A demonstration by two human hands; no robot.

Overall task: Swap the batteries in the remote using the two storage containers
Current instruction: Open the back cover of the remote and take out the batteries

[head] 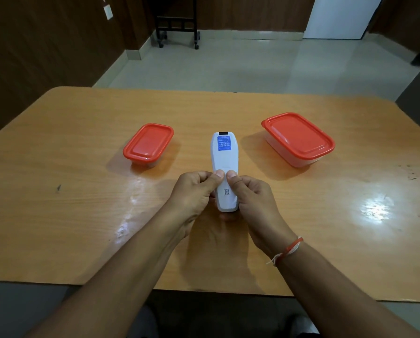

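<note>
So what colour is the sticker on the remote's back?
Blue, on the sticker in the head view.

On the worktop (82, 215), the remote (225, 162) sits at frame centre — small container (148, 144) to its left, larger container (298, 139) to its right.

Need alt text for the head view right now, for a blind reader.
Both hands, left hand and right hand, grip a white plastic remote back-side up over an orange wooden table, thumbs pressing its back. Two lidded clear containers with red lids flank it: smaller left, larger right.
</note>
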